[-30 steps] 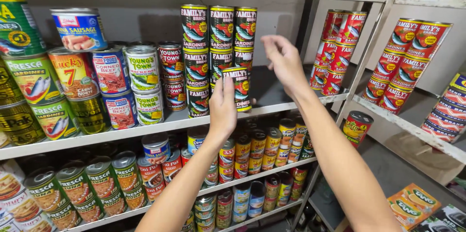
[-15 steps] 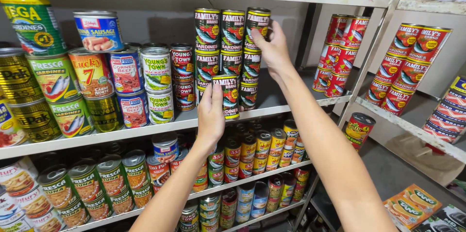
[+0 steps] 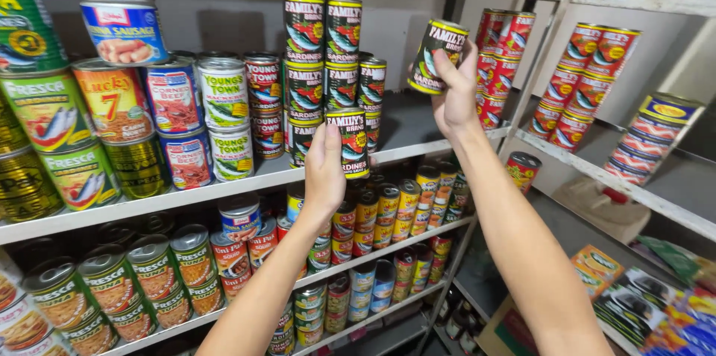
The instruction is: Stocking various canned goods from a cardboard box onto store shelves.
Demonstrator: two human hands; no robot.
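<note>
Shelving: white metal shelf (image 3: 224,190) runs across the middle of the frame, packed with tins; a second rack (image 3: 634,184) stands at the right with red tins.
Sardine stack: green-and-red sardine cans (image 3: 322,65) stand in tall columns at centre, three high at the back; the column nearest the right has a gap on top.
Other stock: blue and white tins (image 3: 175,102) fill the left of the same shelf, smaller tins crowd the shelves below.
Right hand: right hand (image 3: 456,95) is raised at upper centre-right, fingers (image 3: 446,65) closed round a tilted sardine can (image 3: 438,56), held in the air clear of the stack and of the shelf.
Left hand: left hand (image 3: 325,171) sits at the shelf's front edge, fingers wrapped round the front can (image 3: 352,141), which stands upright on the shelf board.
Progress: one can appears lifted off the stack and is in the air; the front can is gripped but, as far as I can judge, not yet raised. Most of the stack is untouched.
</note>
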